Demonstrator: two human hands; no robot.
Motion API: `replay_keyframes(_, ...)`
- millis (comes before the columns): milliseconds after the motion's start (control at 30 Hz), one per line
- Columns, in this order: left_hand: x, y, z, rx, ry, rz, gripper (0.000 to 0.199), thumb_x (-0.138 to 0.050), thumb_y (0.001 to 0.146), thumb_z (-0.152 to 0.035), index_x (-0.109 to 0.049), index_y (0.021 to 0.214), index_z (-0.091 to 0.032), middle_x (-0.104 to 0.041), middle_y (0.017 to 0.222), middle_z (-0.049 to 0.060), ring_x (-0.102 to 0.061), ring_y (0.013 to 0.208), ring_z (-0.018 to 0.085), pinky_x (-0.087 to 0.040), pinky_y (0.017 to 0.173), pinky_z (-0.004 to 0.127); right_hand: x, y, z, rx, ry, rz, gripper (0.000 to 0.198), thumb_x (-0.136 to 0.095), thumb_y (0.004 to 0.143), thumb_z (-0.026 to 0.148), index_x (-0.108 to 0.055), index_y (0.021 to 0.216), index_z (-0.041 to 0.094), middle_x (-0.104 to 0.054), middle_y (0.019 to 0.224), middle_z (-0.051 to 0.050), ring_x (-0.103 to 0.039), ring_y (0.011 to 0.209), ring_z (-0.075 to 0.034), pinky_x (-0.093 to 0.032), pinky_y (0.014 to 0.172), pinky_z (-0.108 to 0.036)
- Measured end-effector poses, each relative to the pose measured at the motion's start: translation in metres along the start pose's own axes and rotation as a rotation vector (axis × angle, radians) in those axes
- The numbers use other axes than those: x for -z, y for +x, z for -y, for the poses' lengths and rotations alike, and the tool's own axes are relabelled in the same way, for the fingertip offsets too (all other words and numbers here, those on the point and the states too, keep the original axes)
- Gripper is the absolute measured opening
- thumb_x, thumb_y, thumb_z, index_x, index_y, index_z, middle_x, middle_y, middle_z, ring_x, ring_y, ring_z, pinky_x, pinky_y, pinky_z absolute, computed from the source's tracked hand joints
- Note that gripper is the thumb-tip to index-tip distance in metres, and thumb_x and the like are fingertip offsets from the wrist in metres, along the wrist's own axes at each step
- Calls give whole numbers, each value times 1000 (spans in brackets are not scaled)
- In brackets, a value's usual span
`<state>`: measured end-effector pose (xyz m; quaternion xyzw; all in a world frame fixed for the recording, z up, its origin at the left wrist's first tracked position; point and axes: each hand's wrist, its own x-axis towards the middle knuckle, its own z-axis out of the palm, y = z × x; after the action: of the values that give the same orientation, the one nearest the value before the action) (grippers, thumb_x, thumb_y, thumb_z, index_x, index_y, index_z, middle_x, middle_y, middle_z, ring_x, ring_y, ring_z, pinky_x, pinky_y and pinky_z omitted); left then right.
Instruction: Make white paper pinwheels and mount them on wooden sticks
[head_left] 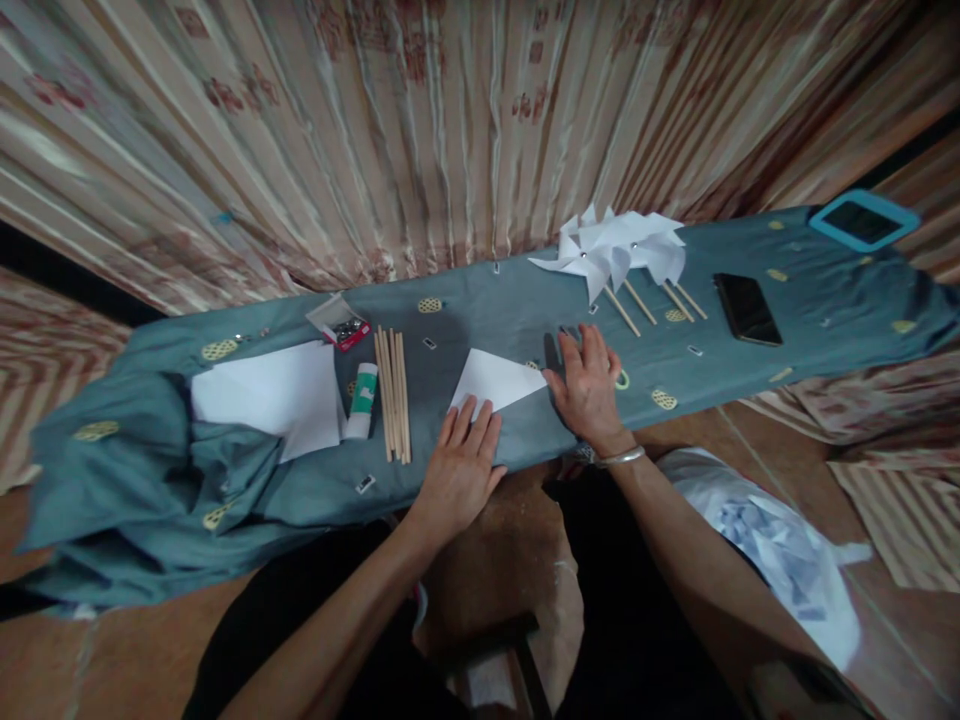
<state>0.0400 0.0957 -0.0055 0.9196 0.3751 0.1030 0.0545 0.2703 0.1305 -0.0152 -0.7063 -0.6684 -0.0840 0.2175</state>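
Note:
A folded white sheet of paper, roughly triangular, lies on the cloth in front of me. My left hand rests flat on its near left edge, fingers stretched out. At the paper's right corner is my right hand, thumb by the tip and fingers spread and slightly bent over the cloth. Beneath that hand lies what looks like a pair of scissors: a green handle loop shows on its right and a dark blade on its left. The middle of it is hidden.
Left of the paper lie several wooden sticks, a glue stick, a small open box of metal pins and white paper sheets. Paper pinwheels, a phone and a blue-framed tablet are at right. A bag of paper scraps sits below.

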Motion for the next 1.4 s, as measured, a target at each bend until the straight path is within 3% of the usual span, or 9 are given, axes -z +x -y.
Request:
replay_keyframes(433, 3, 0, -3, 24, -25, 19, 62, -61, 87, -32, -40, 141, -9, -41, 150, 17, -28, 143, 36, -29, 115, 54, 1, -19, 50, 148, 82, 98, 58, -42, 94, 45, -42, 140, 9, -36, 150, -25, -23, 145, -33, -23, 111, -52)
replay_keyframes(833, 5, -22, 4, 18, -16, 35, 61, -64, 85, -28, -42, 139, -7, -38, 150, 22, -32, 142, 33, -33, 115, 49, -9, -10, 5, 46, 30, 7, 57, -43, 94, 50, -48, 136, 12, -39, 148, -24, -30, 141, -35, -27, 108, -53)
replay_keyframes(1100, 12, -50, 8, 21, 36, 7, 59, -64, 84, -24, -44, 137, -7, -40, 149, 22, -36, 140, 35, -38, 112, 48, -12, -12, 4, 55, 14, 7, 54, -42, 95, 47, -49, 136, 13, -40, 147, -24, -31, 140, -34, -28, 107, -52)
replay_keyframes(1400, 24, -58, 16, 11, 62, 17, 47, -53, 90, -22, -49, 134, -7, -49, 144, 18, -46, 134, 30, -43, 105, 45, -14, -12, 6, 15, -3, -19, 41, -41, 95, 25, -52, 132, 14, -45, 144, -22, -34, 138, -33, -29, 105, -53)
